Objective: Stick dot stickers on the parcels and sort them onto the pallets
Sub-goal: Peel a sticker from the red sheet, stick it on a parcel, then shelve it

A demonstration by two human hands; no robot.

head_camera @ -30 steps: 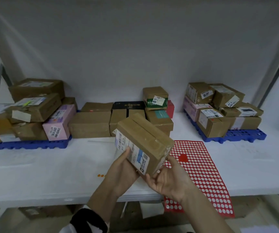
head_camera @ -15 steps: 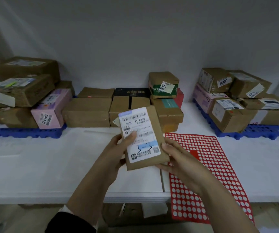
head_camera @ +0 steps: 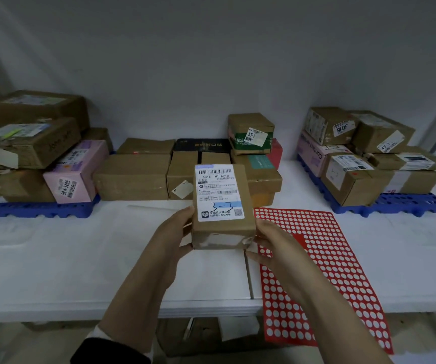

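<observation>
Rolled the parcel [head_camera: 220,206] over within the last second: started tilted with a taped edge up, ended level with the shipping label [head_camera: 219,193] facing up, "3-3" handwritten on it. Held it in the air above the table's [head_camera: 54,258] front edge, mid-width, just left of the sticker sheet [head_camera: 324,271].

Clamped it from both sides. Left hand [head_camera: 177,232]: thumb on the left face, fingers curled under. Right hand [head_camera: 272,240]: thumb at the near right corner, fingers curled beneath, tips mostly hidden.

Saw no dot on the visible faces. Read that as label check in hand, with sticking and pallet choice to follow; judgement only.

Counted:
- 1 parcel in hand.
- 1 sticker sheet, overhanging the front edge right of centre.
- 2 blue pallets: left pallet [head_camera: 35,208] toward the back left corner, right pallet [head_camera: 406,203] toward the back right.
- About 6 parcels visible on each pallet, left stack cut off by the frame.
- Roughly 8 in the loose pile [head_camera: 132,177] along the back edge, centre, on no pallet.
</observation>
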